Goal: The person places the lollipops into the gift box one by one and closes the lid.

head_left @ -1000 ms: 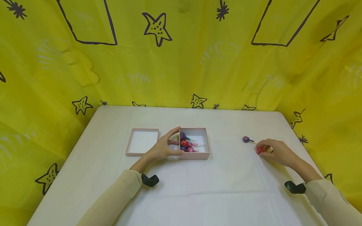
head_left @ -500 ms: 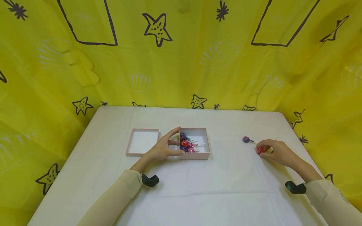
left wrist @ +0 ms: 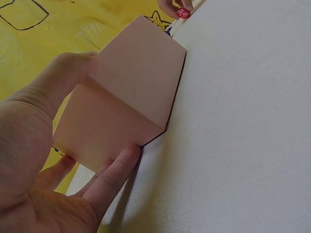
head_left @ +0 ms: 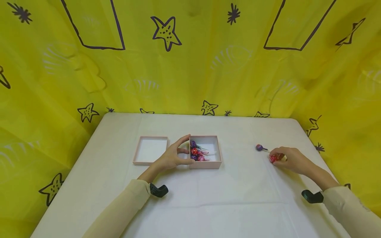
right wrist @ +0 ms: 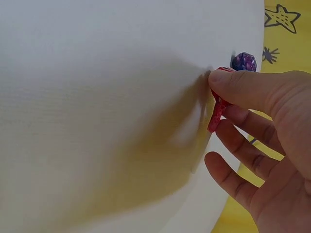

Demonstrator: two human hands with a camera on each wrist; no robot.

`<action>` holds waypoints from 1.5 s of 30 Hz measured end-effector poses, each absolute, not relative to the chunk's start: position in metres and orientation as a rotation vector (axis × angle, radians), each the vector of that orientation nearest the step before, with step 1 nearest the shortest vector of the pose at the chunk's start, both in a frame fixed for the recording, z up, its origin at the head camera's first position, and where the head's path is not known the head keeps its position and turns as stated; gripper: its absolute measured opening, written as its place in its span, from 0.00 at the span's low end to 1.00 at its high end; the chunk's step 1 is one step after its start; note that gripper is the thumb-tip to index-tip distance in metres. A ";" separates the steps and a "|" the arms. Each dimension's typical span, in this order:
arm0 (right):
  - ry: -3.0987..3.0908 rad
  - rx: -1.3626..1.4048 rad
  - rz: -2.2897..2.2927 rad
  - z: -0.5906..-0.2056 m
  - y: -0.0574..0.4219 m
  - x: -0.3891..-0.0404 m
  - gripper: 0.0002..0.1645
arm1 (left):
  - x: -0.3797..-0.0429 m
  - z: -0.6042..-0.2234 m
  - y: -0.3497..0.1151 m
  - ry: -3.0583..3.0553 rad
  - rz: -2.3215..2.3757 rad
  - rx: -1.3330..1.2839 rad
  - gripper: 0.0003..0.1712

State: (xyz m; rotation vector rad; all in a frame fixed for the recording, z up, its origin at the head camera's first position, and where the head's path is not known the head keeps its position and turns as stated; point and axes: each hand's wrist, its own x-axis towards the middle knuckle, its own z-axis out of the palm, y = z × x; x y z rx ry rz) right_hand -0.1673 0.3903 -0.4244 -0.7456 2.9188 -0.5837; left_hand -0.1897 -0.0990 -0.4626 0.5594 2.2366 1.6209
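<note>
My left hand (head_left: pixel 170 158) grips the left side of a pale pink box (head_left: pixel 206 165), thumb at the near corner and a finger at the far corner. In the left wrist view, fingertips press the pink box wall (left wrist: pixel 141 68). Several wrapped lollipops (head_left: pixel 196 152) lie in the box's left part, sticks pointing right. My right hand (head_left: pixel 293 160) pinches a red-wrapped lollipop (right wrist: pixel 217 109) between thumb and fingers, low over the white table at the right. Just beyond it lies a purple-wrapped lollipop (head_left: pixel 259 147), its stick reaching toward the right hand.
A shallow pink lid (head_left: pixel 150 163) with a white inside lies left of the box, partly behind the left hand. The white-covered table (head_left: pixel 238 211) is bordered at the back and sides by a yellow curtain (head_left: pixel 190 66) with starfish drawings.
The view has tilted very slightly. Both hands, the box and the lollipops keep their places.
</note>
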 end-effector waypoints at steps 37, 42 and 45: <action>2.757 -0.927 -0.870 -0.332 0.269 -0.219 0.13 | -0.188 -0.460 -0.096 2.242 1.609 0.531 0.60; 2.719 -0.998 -0.915 -0.333 0.252 -0.224 0.12 | -0.187 -0.459 -0.096 2.238 1.615 0.523 0.60; 2.698 -1.026 -0.942 -0.334 0.241 -0.226 0.13 | -0.186 -0.458 -0.097 2.245 1.614 0.523 0.60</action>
